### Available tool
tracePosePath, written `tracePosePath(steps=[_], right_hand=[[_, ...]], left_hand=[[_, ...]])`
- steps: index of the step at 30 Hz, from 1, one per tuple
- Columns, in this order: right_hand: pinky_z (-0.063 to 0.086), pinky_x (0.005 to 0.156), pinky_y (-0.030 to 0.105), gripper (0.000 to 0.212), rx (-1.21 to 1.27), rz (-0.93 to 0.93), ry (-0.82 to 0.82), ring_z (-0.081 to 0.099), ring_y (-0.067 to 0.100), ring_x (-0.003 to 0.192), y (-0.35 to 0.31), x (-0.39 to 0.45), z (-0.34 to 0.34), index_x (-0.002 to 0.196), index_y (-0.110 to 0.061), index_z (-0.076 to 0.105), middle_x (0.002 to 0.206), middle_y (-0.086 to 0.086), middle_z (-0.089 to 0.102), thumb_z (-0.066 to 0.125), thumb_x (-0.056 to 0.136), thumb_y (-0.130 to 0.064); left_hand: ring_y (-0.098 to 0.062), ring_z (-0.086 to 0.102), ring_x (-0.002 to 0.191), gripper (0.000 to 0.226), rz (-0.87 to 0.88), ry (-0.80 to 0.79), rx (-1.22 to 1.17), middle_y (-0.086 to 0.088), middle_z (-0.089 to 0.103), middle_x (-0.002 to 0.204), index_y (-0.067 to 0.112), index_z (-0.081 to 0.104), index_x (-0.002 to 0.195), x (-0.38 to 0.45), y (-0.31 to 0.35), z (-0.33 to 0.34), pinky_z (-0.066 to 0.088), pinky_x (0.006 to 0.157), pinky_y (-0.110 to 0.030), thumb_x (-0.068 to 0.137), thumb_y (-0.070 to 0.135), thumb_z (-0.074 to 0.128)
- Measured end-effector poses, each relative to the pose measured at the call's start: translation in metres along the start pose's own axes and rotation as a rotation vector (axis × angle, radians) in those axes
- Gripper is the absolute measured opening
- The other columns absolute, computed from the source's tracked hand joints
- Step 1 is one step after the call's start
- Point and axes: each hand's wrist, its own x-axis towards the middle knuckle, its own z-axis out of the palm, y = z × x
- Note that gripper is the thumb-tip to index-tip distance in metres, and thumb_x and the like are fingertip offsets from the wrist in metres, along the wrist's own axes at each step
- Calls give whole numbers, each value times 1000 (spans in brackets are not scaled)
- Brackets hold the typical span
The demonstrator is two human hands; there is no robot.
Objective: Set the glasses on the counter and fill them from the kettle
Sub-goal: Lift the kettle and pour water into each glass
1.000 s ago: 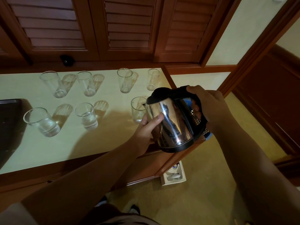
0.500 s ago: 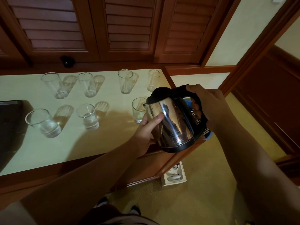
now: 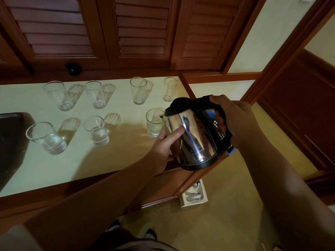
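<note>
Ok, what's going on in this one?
A person is pouring from a steel kettle, right hand on the handle, left hand steadying the body. The spout sits at the near-right glass on the counter. Seven glasses are out; the two near-left ones hold water, while the back four look empty.

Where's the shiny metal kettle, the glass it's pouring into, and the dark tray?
Shiny metal kettle [image 3: 192, 138], head view, steel side.
Clear glass by the spout [image 3: 153, 125], head view, its wall.
Dark tray [image 3: 10, 140], head view, flat surface.
</note>
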Motion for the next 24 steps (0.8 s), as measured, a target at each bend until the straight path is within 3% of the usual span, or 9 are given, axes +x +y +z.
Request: tracePosePath(steps=[5,9,13,15,17,20,24], right_hand=[[39,53,27,47,34,-2,4,40,9,41,1,-2,-3,53,-21,60,49,-4,48,70,94,-42],[39,49,23,44,124,-32,24,41,9,42,12,-6,-7,56,-18,61,49,-4,47,68,96,-35],[38,47,22,46,186,-98,34,38,11,42,20,-8,-10,55,-16,58,47,-3,45,64,100,-28],[37,44,22,49,246,-92,48,37,12,40,22,-10,-12,51,-17,57,46,-3,45,64,100,-25],[37,44,22,52,289,-80,65,38,12,38,23,-11,-14,48,-18,57,45,-2,44,64,100,-24],[39,44,21,50,313,-66,108,42,10,38,24,-14,-17,50,-17,57,44,-3,46,64,100,-23],[35,45,25,46,287,-92,137,35,16,41,25,-14,-29,56,-14,53,48,1,42,65,98,-27]], left_hand=[[-21,73,117,63,12,-23,19,2,75,130,31,57,143,2,-3,-1,57,99,-50,85,45,78],[-7,78,97,52,54,-49,83,10,80,111,33,61,129,1,5,-1,63,78,-32,79,39,74],[-10,77,96,61,82,-78,135,7,78,109,17,60,132,1,9,-6,60,70,-24,78,37,81],[-14,76,102,61,81,-78,143,3,77,115,17,59,132,3,6,-8,61,77,-27,79,36,85],[-24,72,117,65,88,-76,142,-9,74,128,16,57,136,6,3,-8,62,94,-42,81,36,86],[-45,62,127,100,93,-43,121,-33,58,138,1,49,138,9,4,4,45,111,-66,67,57,92],[-33,64,130,85,45,-42,65,-18,67,139,13,56,140,17,4,19,43,116,-58,74,59,83]])
